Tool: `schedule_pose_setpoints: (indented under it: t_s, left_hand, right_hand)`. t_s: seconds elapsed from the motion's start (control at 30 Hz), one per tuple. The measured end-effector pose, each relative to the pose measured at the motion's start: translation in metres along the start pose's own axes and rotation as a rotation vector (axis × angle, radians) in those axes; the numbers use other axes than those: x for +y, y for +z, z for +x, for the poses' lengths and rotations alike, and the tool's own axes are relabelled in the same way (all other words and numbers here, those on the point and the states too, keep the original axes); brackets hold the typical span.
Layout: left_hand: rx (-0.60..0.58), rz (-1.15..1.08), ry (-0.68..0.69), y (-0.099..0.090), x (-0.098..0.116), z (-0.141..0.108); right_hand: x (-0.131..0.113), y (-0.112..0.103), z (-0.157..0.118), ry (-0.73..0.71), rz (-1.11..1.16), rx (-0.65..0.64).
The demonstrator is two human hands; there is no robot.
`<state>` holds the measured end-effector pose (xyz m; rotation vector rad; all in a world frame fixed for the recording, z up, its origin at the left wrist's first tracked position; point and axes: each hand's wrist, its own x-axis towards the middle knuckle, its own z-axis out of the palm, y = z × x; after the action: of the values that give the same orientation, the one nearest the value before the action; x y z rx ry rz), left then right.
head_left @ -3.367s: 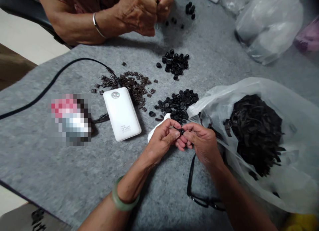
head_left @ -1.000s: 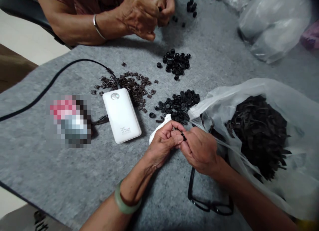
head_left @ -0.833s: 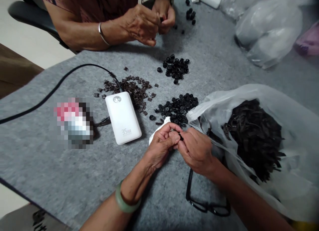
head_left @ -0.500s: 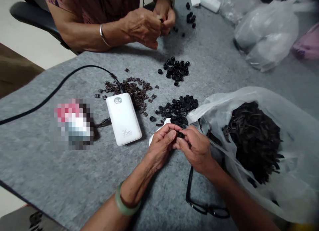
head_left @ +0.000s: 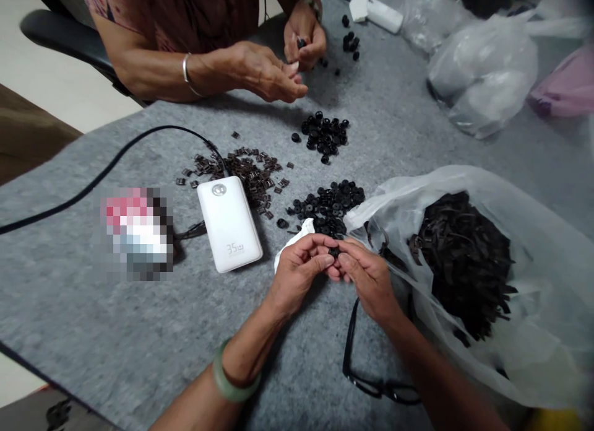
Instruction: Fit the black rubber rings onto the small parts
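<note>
Between my fingertips is a small round black part [head_left: 333, 252], too small to make out its exact kind. My left hand [head_left: 304, 267], closed, pinches its left side. On the other side my right hand [head_left: 366, 270] is closed on the same part with thumb and fingers. Just beyond my hands lies a pile of black discs with centre holes [head_left: 336, 200]. A crumpled white tissue [head_left: 297, 236] lies partly under my left hand. Eyeglasses [head_left: 350, 350] rest below my right wrist, partly hidden by my forearm.
A clear plastic bag [head_left: 394, 199] of black strips [head_left: 464, 257] stands open at the right. Left are a white power bank [head_left: 231, 226] with cable, small brown clips [head_left: 255, 171] and a blurred-out object. Farther back lie black caps [head_left: 325, 134]; a co-worker's hands [head_left: 260, 72] work there.
My fingers have shifted around the small black part, still held between both hands. Across the table, the co-worker's hands have moved apart, one holding a black part. The view has shifted slightly.
</note>
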<state>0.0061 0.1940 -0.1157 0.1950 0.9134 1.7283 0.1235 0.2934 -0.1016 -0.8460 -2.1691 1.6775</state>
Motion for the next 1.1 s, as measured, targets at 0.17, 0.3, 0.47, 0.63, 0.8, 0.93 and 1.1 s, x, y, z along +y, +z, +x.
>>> schedule_pose_setpoints:
  t_s: [0.17, 0.3, 0.47, 0.63, 0.8, 0.93, 1.1]
  left_hand:
    - [0.09, 0.228, 0.098, 0.002, 0.002, -0.003]
    - [0.091, 0.322, 0.127, 0.003, 0.003, -0.005]
    - [0.106, 0.389, 0.155, 0.0, 0.002, -0.006]
    - [0.115, 0.527, 0.249, -0.004, 0.0, -0.006]
    - [0.087, 0.253, 0.188, 0.0, 0.003, -0.005]
    - [0.081, 0.132, 0.154, 0.0, 0.004, -0.003]
    - [0.114, 0.023, 0.103, -0.003, 0.002, 0.0]
  right_hand:
    - [-0.001, 0.008, 0.0, 0.186, 0.294, 0.046]
    - [-0.006, 0.01, 0.004, 0.274, 0.48, 0.063]
    - [-0.01, 0.011, 0.008, 0.335, 0.602, 0.036]
    - [-0.008, 0.014, 0.004, 0.223, 0.382, 0.102]
    - [-0.016, 0.014, 0.001, -0.178, -0.258, 0.275]
    - [-0.02, 0.012, 0.004, -0.417, -0.552, 0.296]
    - [-0.02, 0.012, 0.005, -0.476, -0.604, 0.26]
